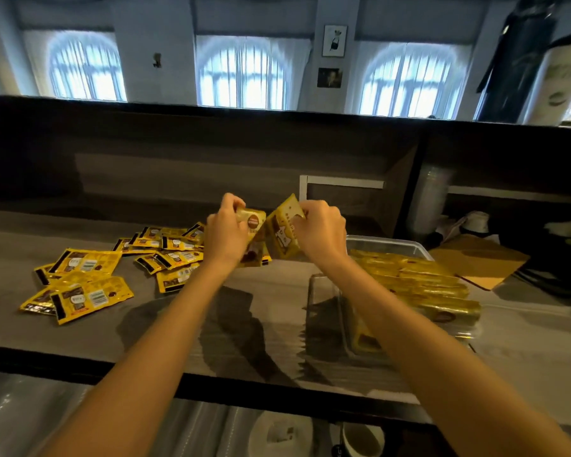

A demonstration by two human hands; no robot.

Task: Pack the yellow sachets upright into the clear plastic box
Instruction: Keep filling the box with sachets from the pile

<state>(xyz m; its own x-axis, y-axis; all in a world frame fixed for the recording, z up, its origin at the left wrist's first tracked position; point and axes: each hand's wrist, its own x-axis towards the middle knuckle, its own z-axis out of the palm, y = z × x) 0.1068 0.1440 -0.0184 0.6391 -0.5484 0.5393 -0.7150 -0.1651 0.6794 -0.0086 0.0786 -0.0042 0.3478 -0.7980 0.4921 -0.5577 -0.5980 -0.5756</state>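
Observation:
Both my hands are raised above the counter, each gripping yellow sachets by the top. My left hand [226, 230] holds a sachet [253, 225] with a brown round logo. My right hand [320, 232] holds another sachet [282, 234], tilted, with its lower edge near the first. Loose yellow sachets [165, 255] lie flat in a scattered pile on the counter to the left. The clear plastic box [389, 244] stands to the right, under my right forearm, with a row of sachets [422, 285] packed upright inside it.
A brown cardboard piece [482, 262] lies right of the box. A stack of clear cups [432, 199] stands behind it. A wooden back wall rises behind the counter [145, 331]. Below the counter's front edge sit a white lid [281, 433] and a cup [363, 440].

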